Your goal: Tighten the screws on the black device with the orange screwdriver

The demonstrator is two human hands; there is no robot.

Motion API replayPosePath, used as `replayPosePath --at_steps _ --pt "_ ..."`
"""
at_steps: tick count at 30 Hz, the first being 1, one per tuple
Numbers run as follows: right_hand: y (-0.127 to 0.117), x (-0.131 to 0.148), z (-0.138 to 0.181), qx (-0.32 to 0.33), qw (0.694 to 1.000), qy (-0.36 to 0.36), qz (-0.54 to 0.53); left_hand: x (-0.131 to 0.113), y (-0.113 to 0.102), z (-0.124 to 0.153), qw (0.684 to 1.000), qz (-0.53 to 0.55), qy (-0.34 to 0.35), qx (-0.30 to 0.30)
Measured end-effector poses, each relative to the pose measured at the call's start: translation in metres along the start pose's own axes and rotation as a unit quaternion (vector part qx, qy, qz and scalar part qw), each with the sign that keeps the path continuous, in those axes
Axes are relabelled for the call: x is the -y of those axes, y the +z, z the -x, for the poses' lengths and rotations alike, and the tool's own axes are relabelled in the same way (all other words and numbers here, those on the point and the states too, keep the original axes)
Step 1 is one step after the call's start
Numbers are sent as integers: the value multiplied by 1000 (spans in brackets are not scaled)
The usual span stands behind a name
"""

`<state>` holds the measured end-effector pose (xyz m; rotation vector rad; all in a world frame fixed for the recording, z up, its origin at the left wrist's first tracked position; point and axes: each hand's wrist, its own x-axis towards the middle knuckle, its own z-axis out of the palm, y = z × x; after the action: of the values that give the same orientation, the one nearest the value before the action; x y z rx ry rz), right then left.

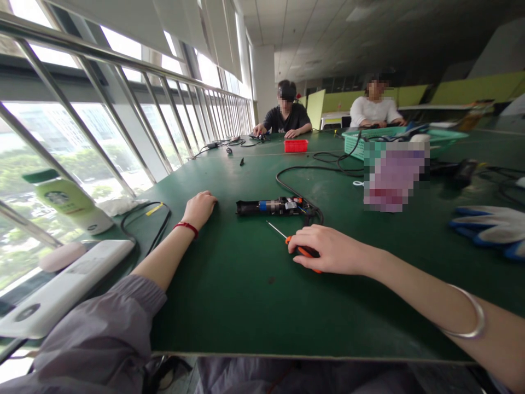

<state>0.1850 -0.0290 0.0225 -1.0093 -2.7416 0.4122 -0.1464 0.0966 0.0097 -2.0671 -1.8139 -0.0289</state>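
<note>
My right hand (328, 250) rests on the green table (246, 295) with its fingers closed over the orange handle of a small screwdriver (287, 238), whose thin shaft points up and left. Just beyond lies a black cylindrical device (273, 207) with a blue band, exposed wiring and a black cable attached. My left hand (200, 208) lies on the table left of the device, fingers curled in a loose fist, nothing visible in it. A red cord circles that wrist, a silver bangle the right one.
A black cable (143, 224) loops at the left beside a bottle (69, 201) and white devices (61, 290). White and blue gloves (492, 227) lie at right. A red box (296, 145) and a green basket (369, 139) stand farther back, where two people sit.
</note>
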Motion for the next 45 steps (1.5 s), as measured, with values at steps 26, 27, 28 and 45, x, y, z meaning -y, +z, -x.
replayPosePath --at_steps 26,27,28,45 --pt "5 1 0 -29 999 2 37 -123 -50 50 948 105 296 -51" --pt "6 1 0 -30 999 6 42 -122 -45 47 942 130 302 -61" --pt "6 1 0 -32 998 8 46 -121 -41 45 938 151 303 -68" --pt "8 -35 -8 -216 955 203 10 -114 -31 38 920 257 286 -77"
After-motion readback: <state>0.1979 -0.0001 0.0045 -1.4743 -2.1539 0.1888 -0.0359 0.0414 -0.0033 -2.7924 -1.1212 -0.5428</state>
